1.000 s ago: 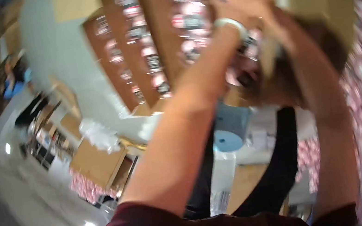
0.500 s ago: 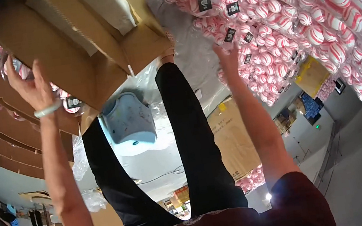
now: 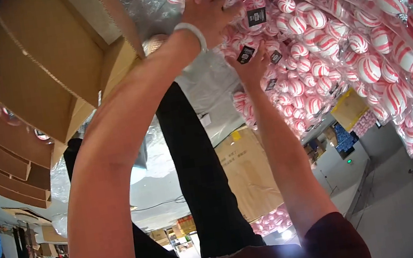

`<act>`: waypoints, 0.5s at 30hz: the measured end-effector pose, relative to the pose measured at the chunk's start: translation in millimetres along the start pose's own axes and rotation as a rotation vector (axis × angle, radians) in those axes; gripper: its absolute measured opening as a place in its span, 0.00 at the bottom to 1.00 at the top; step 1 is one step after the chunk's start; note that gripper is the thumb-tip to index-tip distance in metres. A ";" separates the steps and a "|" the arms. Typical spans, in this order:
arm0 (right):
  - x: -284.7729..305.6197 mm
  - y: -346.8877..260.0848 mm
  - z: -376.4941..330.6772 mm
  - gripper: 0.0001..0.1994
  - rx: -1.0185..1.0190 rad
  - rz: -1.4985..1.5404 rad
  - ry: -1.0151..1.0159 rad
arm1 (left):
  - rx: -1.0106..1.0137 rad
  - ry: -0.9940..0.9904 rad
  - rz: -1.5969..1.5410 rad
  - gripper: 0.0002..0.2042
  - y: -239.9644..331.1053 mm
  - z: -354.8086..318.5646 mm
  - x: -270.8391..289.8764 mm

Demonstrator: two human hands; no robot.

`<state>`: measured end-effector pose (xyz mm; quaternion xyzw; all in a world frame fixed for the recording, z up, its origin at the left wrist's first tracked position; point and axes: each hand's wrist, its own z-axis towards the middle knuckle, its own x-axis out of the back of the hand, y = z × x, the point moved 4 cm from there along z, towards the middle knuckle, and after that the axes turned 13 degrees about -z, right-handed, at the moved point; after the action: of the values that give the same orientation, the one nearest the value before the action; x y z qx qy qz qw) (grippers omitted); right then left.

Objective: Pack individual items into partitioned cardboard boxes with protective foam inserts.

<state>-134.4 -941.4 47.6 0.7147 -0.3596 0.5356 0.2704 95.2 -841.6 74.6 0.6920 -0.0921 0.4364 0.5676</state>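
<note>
My left hand (image 3: 208, 14), a pale bracelet on its wrist, reaches across to the near edge of a large pile of red-and-white striped ball ornaments (image 3: 315, 67) in clear plastic. Its fingers are spread over the wrapped balls there. Just below and to the right, my right hand (image 3: 252, 69) has thumb and fingers around a clear pack of ornaments (image 3: 246, 53) with a black label. Its fingertips are partly lost among the plastic. At the left stands an open cardboard box with dividers (image 3: 54, 55).
More divided cardboard boxes (image 3: 6, 164) are stacked at the left, with some labelled ornament packs in them. A closed carton (image 3: 248, 173) stands on the floor beside my leg. Behind my left forearm a blue-grey stool (image 3: 141, 157) is mostly hidden. Clear plastic sheeting (image 3: 142, 5) lies by the pile.
My left hand has moved from above the divided boxes rightward to the ornament pile. My right hand has stayed at the pile. The view has shifted somewhat to the right.
</note>
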 end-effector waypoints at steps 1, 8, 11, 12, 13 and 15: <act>-1.1 -5.6 -2.3 0.63 -0.058 0.039 -0.032 | -0.065 0.109 0.139 0.31 -7.5 5.3 -7.9; -13.1 35.8 32.3 0.60 0.157 -0.142 0.261 | 0.081 -0.138 -0.245 0.38 5.1 45.9 -45.3; -15.7 8.7 16.5 0.54 0.169 -0.100 0.209 | 0.163 -0.002 0.080 0.35 -14.6 19.0 -33.1; 1.6 13.2 11.5 0.56 0.114 -0.131 -0.048 | 0.256 -0.128 -0.038 0.37 -6.9 9.2 -23.5; 22.5 33.0 9.3 0.56 0.189 -0.289 0.088 | 0.339 -0.221 -0.171 0.39 17.2 11.6 -0.7; 43.6 36.8 -4.8 0.48 0.342 -0.093 0.222 | 0.311 -0.024 -0.275 0.43 29.3 -15.6 35.1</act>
<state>-159.5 -969.4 90.8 0.7026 -0.1982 0.6512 0.2074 90.3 -825.1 119.8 0.7826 0.0649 0.3553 0.5071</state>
